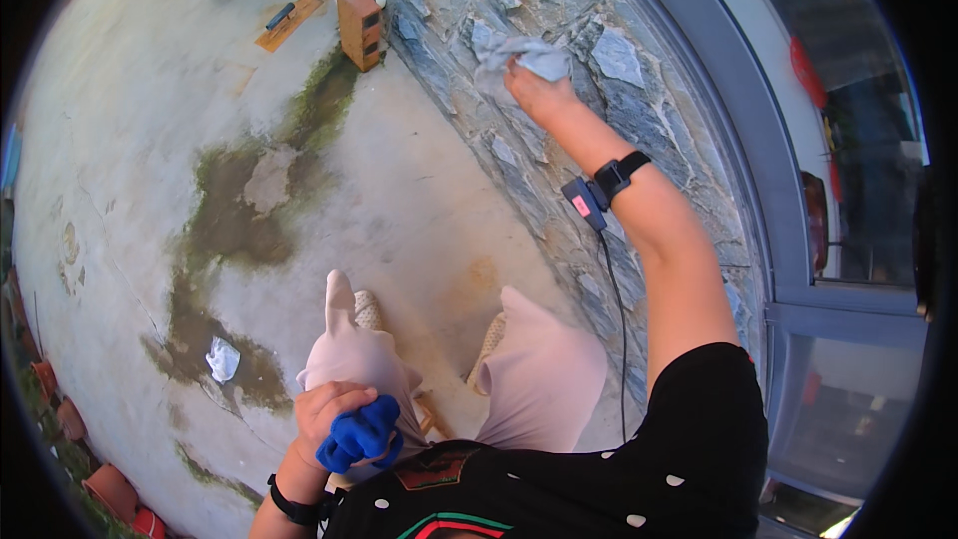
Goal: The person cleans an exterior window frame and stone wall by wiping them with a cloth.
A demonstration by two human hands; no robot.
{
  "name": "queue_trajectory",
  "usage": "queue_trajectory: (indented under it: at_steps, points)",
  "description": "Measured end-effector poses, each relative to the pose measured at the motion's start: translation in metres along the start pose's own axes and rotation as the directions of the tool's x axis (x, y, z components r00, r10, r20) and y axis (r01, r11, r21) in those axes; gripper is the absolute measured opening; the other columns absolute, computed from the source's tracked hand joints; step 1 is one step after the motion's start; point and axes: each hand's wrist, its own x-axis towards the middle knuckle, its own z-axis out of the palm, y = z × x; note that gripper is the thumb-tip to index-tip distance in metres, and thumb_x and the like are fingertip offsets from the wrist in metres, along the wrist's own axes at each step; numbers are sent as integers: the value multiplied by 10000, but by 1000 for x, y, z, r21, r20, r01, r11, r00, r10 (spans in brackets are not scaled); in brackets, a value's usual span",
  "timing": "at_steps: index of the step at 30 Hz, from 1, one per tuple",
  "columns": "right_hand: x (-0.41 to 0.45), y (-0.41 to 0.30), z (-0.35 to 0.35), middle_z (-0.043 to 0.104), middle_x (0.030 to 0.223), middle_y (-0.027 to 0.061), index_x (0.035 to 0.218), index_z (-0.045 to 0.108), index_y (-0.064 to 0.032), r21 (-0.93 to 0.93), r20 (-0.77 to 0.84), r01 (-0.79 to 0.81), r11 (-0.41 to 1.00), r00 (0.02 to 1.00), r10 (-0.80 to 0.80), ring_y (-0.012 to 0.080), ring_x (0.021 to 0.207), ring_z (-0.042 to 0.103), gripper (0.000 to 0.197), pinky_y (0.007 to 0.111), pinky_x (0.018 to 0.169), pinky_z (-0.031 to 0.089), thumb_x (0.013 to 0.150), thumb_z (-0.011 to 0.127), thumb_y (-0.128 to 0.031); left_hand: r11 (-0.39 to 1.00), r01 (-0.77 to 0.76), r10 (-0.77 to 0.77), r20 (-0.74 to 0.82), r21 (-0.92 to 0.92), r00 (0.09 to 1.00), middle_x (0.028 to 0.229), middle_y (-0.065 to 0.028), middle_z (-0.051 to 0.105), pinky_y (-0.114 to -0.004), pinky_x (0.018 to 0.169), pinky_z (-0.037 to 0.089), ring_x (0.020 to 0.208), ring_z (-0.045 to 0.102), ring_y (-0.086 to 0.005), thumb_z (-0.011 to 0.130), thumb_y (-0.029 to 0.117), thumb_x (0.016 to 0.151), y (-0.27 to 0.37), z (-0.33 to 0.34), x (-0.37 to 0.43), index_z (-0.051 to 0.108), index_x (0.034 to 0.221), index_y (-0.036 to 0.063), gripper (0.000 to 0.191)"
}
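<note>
My right hand is closed around a crumpled pale grey cloth, held at the stone-clad wall on the right. The cloth is slightly blurred, and I cannot tell how firmly it touches the stone. Close to my lap, my left hand grips a bunched bright blue cloth. Its fingers are partly hidden by the folds. A black band with a small dark device sits on my right wrist, and a cable runs down from it.
A perforated brick stands beside the wall's foot. Left of it lies a plastering trowel. Crumpled white paper or plastic rests on the stained concrete floor. Terracotta pots line the left edge. A grey-framed window borders the wall.
</note>
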Motion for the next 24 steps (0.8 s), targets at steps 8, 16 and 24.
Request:
queue_trajectory:
  at_steps: [8,16,24]
  points:
    - [3,6,67,647,1064,83,1167,590,-93,-286,-30,-147,947,989,144,265,1018,607,278,379,902,496,922,462,-124,999,37,-36,-33,18,999,836,-83,677,-304,603,551,692,679,-222,824,261,648,0,0,-3,648,979,55,428]
    - [-316,-11,110,667,1158,49,1101,659,-131,-493,737,239,837,626,255,221,1046,628,288,392,907,477,911,443,-123,998,19,-19,-6,52,1000,851,-94,677,-323,611,545,702,673,-237,803,308,594,-4,-10,-18,599,998,65,514]
    - [-267,32,89,655,1235,40,1069,750,-139,-500,775,214,839,543,323,275,1186,558,299,451,961,437,853,550,-184,1000,-18,18,-23,4,1000,845,-82,680,-316,598,538,704,674,-233,800,302,597,-13,-4,-12,582,1003,83,510]
